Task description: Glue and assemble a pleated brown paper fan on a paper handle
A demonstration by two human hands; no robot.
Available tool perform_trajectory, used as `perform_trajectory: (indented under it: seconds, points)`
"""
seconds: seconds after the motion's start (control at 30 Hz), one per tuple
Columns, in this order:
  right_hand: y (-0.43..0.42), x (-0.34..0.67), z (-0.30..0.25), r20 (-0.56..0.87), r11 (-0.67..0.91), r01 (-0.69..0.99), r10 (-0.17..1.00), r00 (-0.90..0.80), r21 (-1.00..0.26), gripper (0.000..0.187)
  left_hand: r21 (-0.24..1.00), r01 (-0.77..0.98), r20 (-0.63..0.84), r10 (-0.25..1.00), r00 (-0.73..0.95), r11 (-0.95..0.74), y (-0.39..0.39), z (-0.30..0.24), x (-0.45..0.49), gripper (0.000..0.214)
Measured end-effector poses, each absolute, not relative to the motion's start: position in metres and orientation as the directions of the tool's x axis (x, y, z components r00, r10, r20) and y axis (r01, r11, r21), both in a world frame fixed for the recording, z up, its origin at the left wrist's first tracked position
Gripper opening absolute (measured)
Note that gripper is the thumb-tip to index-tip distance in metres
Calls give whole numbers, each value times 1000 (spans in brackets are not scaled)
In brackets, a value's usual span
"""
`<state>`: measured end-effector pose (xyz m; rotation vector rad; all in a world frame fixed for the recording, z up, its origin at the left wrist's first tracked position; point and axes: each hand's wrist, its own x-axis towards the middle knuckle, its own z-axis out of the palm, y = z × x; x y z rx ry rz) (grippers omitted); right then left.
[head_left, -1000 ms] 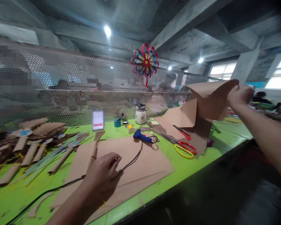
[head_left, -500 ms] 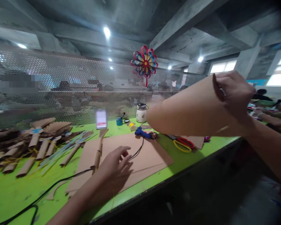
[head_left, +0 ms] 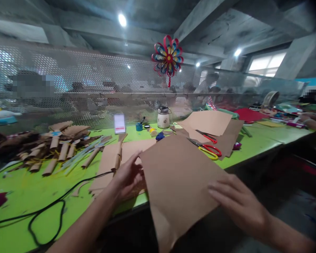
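A sheet of brown kraft paper spans the space before me, tilted, its lower end curling down past the table edge. My left hand has the thumb at its upper left corner, the other fingers curled at the left edge. At the right edge my right hand lies with fingers over the paper; its thumb is hidden. Under and behind the sheet is a stack of kraft paper, with a rolled paper piece on it. A blue glue gun shows only in part behind the sheet.
Scissors with red and yellow handles lie right of the sheet, near more brown paper. Behind stand a white bottle, a blue jar and a phone-like screen. Paper rolls and a black cord occupy the left.
The raised, curved kraft paper in my right hand has come down and left, flattening out in front of me. My left hand now meets its left edge. The view has shifted rightward.
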<state>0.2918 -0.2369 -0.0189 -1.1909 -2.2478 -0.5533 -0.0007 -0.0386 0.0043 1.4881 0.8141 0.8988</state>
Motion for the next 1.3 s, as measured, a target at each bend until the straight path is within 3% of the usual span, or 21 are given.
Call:
perform_trajectory:
  seconds: [0.07,0.13,0.2,0.3,0.4,0.53,0.63,0.77,0.83,1.0,1.1,1.3]
  points:
    - [-244,278,-44,579,605,793,623,-525,68,52,995,-55,-49,882,469,85,-34,5,-5,55]
    - [-246,265,-62,565,631,776,634,-529,19,44,987,-89,-86,911,403,133,-28,6,-7,52]
    - [-245,257,-76,555,621,783,661,-505,-27,37,989,-136,-21,953,302,64,-21,8,-8,69]
    - [-239,253,-89,557,615,787,671,-490,-50,29,963,-203,217,954,208,-175,-11,13,-10,93]
    - [-235,253,-96,584,617,785,656,-477,-51,25,919,-194,372,918,136,-344,-3,14,-13,96]
    - [-234,250,-101,617,592,803,660,-429,-75,25,895,-136,440,892,107,-426,5,4,-18,95]
    - [-232,246,-103,617,584,806,670,-414,-93,24,895,-129,442,888,128,-427,6,-4,-25,87]
    - [-227,246,-103,635,607,788,648,-420,-98,25,907,-60,422,898,121,-418,-1,-4,-33,54]
    - [-224,249,-103,643,607,790,640,-421,-87,26,921,-56,390,916,95,-387,-7,0,-36,48]
    - [-219,256,-107,637,608,791,636,-435,-67,27,936,-251,272,960,71,-247,-15,8,-39,74]
    - [-217,257,-109,616,612,790,638,-463,-40,27,954,-278,147,985,92,-117,-15,4,-37,85]
    - [-219,252,-103,548,560,827,707,-447,-48,28,967,-178,209,968,135,-184,-15,-9,-33,91]
